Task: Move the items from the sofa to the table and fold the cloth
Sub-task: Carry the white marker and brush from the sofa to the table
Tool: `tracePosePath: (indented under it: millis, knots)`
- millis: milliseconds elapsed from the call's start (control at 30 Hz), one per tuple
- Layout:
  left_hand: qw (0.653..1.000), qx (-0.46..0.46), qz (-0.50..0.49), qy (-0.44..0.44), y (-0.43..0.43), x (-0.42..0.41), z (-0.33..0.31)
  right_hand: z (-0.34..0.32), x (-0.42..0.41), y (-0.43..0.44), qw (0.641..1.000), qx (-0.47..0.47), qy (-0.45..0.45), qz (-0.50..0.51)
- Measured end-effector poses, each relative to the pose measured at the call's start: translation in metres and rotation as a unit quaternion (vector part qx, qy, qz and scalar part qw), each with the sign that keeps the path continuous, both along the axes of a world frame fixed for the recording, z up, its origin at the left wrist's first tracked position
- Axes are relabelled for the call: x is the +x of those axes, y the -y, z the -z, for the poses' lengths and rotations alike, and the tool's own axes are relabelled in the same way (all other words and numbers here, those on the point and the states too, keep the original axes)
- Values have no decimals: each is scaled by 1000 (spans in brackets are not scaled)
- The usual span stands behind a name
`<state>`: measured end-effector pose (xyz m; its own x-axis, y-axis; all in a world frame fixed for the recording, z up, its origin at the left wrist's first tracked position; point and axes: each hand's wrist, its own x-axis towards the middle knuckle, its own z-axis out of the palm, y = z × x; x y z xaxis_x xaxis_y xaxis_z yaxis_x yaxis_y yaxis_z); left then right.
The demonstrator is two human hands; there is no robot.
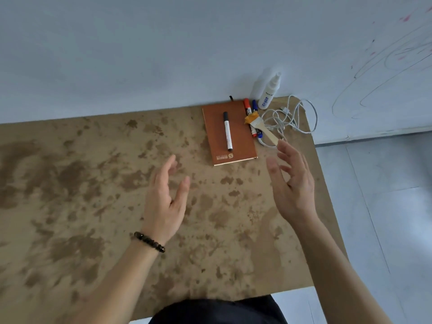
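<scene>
Items already on the counter, clustered at its far right corner, about 1 o'clock from the hands: an orange notebook lying flat with a black-capped marker resting lengthwise on its cover; red and blue markers just beside its right edge; a small brush with a pale wooden handle lying across them; a white spray bottle upright against the wall; a loose coil of white cable at the corner.

Cloth and sofa: not in view.

Handling, judged:
- notebook stiff and light, best taken by a long edge; marker on top would roll off if tipped
- markers smooth and round, pinch at mid-barrel
- cable limp, tangles, gather the whole coil
- bottle light, tips easily, take round the body

Left hand: spread open, empty, hovering over bare counter at about 7 o'clock from the notebook, apart from it. Beaded bracelet on the wrist.

Right hand: open, fingers loosely spread, empty; fingertips near the end of the brush handle, contact cannot be told.
</scene>
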<state>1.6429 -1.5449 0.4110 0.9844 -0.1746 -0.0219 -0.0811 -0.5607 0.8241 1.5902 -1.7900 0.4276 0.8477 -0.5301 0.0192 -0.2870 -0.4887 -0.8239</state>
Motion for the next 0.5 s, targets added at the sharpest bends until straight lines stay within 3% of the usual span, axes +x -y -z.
tracePosePath:
  millis: [233, 333, 500]
  knots:
    - [983, -74, -166, 3, -77, -120, -76, -69, -95, -23, 995, -1, -14, -95]
    - [954, -109, -277, 19, -86, -193, -91, -78, -135, -18, 990, 11, 1, -143]
    - [891, -82, -444, 34, -62, -323, -85, -62, -188, -3, 971, 40, -9, -235]
